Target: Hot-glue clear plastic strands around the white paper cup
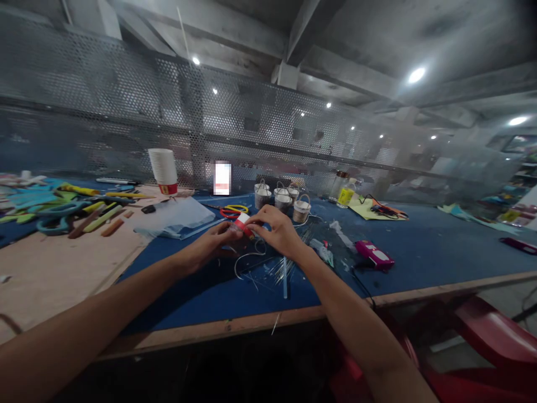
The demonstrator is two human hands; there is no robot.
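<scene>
Both my hands meet over the blue table top (419, 263) around a small red and white paper cup (242, 222) lying tilted on its side. My left hand (213, 243) grips it from the left, fingers curled. My right hand (274, 229) pinches its upper end from the right. A thin white cord (247, 260) loops on the table just under the hands, beside a clear plastic sheet (277, 268).
Behind the hands stand several small rope-wrapped baskets (283, 202), red and yellow scissors (230, 211), a stack of paper cups (163, 170) and a glue bottle (346, 196). A pink glue gun (375, 254) lies right. Tools and scissors (59, 215) litter the left. A mesh screen (126, 112) backs the table.
</scene>
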